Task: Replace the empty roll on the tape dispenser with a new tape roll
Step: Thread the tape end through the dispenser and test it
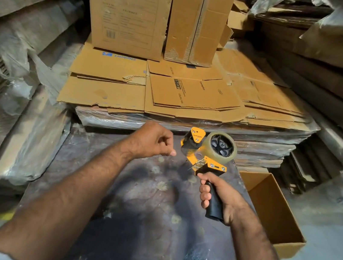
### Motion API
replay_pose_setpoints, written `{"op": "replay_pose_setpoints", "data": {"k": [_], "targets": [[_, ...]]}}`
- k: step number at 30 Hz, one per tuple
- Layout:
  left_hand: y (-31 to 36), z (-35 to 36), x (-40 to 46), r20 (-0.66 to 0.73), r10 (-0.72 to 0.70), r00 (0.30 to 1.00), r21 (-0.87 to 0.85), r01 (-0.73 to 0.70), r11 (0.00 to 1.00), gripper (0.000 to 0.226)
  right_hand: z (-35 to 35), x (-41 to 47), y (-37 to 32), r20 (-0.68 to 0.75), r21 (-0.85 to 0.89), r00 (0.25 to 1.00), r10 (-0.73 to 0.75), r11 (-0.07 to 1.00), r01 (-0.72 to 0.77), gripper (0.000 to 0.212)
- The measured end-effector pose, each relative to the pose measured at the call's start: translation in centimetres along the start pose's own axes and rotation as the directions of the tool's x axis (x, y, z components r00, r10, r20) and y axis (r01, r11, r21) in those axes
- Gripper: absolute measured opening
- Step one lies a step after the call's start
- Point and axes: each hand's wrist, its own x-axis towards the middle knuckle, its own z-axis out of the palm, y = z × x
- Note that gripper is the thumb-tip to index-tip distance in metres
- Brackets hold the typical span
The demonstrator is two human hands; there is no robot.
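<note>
The right hand grips the black handle of the orange tape dispenser, fingers clamped round it, holding it in the air above the dark bench. A clear tape roll sits on the dispenser's hub. The left hand hovers just beside the dispenser, its fingers curled together; whether they pinch anything I cannot tell.

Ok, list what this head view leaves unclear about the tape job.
- Left hand: curled fingers hide whether it pinches a tape end.
- Tape gun handle: covered by the right hand.
- Open box: its near wall hides part of the floor.
</note>
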Motion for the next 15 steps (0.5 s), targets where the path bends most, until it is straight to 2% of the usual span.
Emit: {"op": "replay_pose_setpoints", "data": {"k": [4, 11, 13, 15], "targets": [[0.4, 1.7, -0.3, -0.064, 0.01, 0.998, -0.012, -0.011, 1.0, 0.019, -0.8, -0.2, -0.4, -0.026, -0.02, 0.999, -0.027, 0.999, 0.027, 0.029], [0.7, -0.7, 0.8, -0.058, -0.049, 0.997, -0.07, 0.045, 0.997, 0.019, -0.8, -1.4, 0.4, 0.003, -0.106, 1.0, -0.002, 0.994, 0.002, 0.027], [1.3, -1.6, 1.4, -0.053, -0.052, 0.997, -0.038, 0.05, 0.998, 0.023, -0.8, -2.0, 0.2, 0.025, -0.142, 1.0, 0.005, 0.99, -0.002, 0.027], [1.7, -2.6, 2.0, -0.159, -0.057, 0.986, 0.035, 0.063, 0.997, 0.024, -0.9, -2.8, 0.1, 0.047, -0.194, 0.999, 0.018, 0.981, -0.008, 0.026]]}}
